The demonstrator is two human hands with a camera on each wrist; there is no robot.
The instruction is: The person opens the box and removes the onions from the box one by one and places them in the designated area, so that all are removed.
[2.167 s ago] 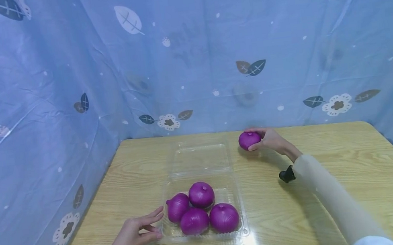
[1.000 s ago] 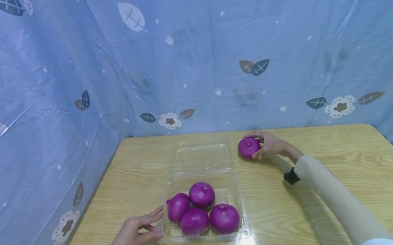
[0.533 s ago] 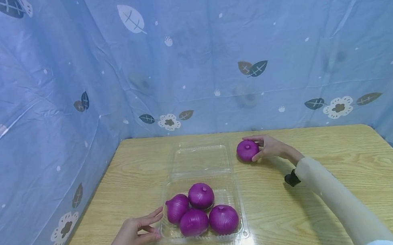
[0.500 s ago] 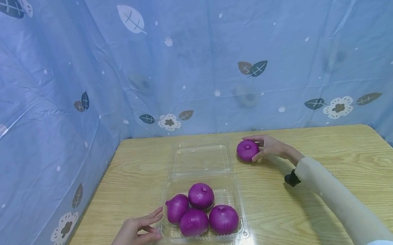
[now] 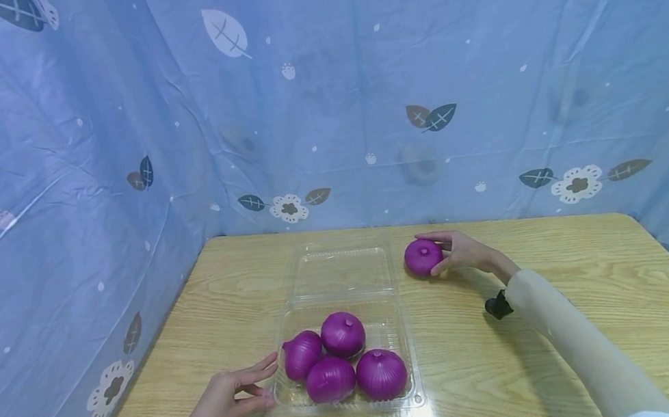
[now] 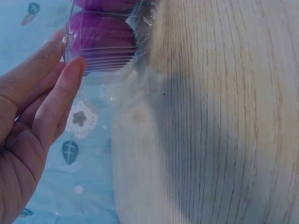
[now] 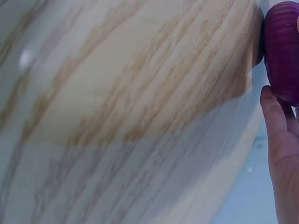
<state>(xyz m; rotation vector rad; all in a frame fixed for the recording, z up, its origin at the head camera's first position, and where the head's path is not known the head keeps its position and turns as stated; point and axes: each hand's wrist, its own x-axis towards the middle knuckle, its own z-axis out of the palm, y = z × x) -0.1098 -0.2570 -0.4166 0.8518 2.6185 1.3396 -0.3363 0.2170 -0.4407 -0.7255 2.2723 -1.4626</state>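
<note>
Toward the far side of the table, my right hand point(image 5: 463, 252) grips a purple-red onion point(image 5: 423, 257) with fingers and thumb round its right side. The onion point(image 7: 282, 53) stands stem up, on or very near the tabletop. My left hand point(image 5: 226, 400) pinches the left rim of a clear plastic clamshell container point(image 5: 415, 371) between thumb and fingers, as the left wrist view shows at the container's corner point(image 6: 67, 44). Several more onions lie in its base, among them a back one point(image 5: 343, 335) and a front right one point(image 5: 381, 374). The hinged lid point(image 5: 342, 271) lies folded back, away from me.
The wood-grain table point(image 5: 565, 278) has a blue patterned curtain point(image 5: 298, 102) behind it and along its left side. A black object point(image 5: 497, 305), apparently the wrist camera, hangs under my right sleeve point(image 5: 572, 333).
My right hand has brought the onion down and a little nearer since the oldest frame; over the last half second it has hardly moved. The left hand keeps its place at the container.
</note>
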